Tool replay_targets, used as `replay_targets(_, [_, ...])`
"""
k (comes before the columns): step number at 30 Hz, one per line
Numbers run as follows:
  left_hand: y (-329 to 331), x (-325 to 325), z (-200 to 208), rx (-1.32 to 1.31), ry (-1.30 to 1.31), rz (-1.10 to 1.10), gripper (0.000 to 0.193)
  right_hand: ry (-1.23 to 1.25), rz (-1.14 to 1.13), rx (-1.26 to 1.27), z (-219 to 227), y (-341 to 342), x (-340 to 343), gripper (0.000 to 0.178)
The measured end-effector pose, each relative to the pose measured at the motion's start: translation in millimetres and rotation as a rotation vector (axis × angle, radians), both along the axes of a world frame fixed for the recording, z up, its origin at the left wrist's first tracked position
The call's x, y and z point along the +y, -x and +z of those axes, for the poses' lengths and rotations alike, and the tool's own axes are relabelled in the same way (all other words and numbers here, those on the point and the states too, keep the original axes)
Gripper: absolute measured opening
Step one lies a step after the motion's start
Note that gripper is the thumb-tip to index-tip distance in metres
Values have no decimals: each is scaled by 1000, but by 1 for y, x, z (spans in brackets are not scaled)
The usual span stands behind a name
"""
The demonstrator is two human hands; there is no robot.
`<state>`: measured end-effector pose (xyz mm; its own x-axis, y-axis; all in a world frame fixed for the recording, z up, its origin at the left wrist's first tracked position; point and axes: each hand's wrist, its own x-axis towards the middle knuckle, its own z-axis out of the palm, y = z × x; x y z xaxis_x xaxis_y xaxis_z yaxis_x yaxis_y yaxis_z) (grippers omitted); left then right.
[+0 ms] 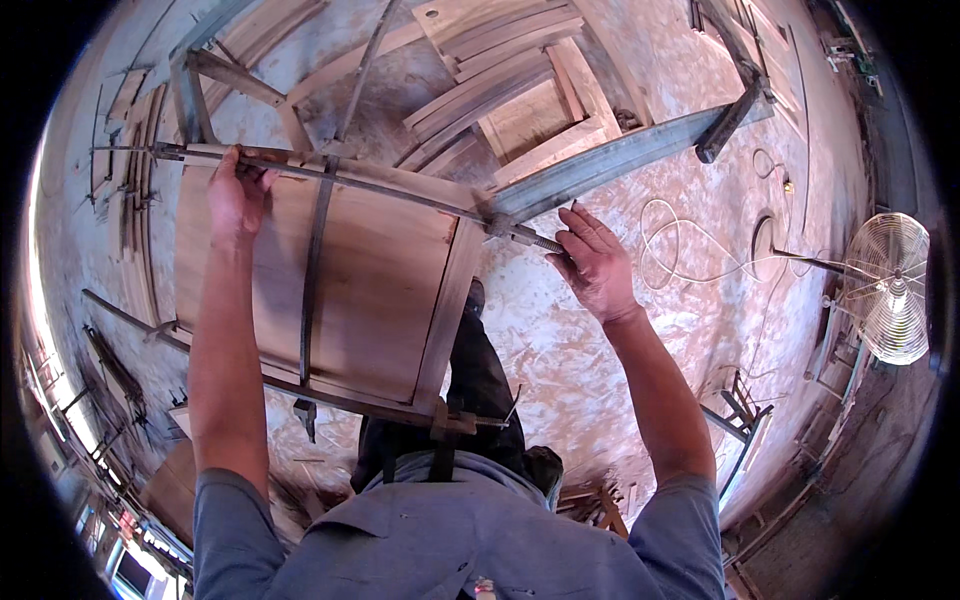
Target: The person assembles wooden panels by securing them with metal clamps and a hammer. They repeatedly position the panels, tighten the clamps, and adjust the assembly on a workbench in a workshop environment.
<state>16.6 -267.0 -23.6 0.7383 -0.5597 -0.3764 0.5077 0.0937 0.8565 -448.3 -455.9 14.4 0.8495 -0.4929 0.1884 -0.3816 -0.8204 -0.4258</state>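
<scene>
The left hand [240,195] curls its fingers around a clamp [400,195] that runs along the far edge of a wooden panel [380,290]. To the right of that grip, the right hand [595,260] is at the clamp's screw [545,241] (whether its fingertips touch is hard to tell). Nearer the body than the grip, a bar [316,270] crosses the panel. Past the grip lie boards [510,45] and a metal beam [640,160]; well to its right is a fan [890,288], with a loose cord [690,277] between.
</scene>
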Motion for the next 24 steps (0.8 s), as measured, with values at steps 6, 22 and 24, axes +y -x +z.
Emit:
replay_targets(6, [18, -5, 15, -50, -37, -32, 25, 55, 76, 90, 2, 9, 6, 24])
replay_targets(22, [27, -12, 15, -64, -182, 97, 23, -1016, -331, -121, -43, 33, 24, 29])
replay_targets(24, [36, -16, 24, -55, -218, 138, 22, -855, -385, -210, -46, 22, 39, 34])
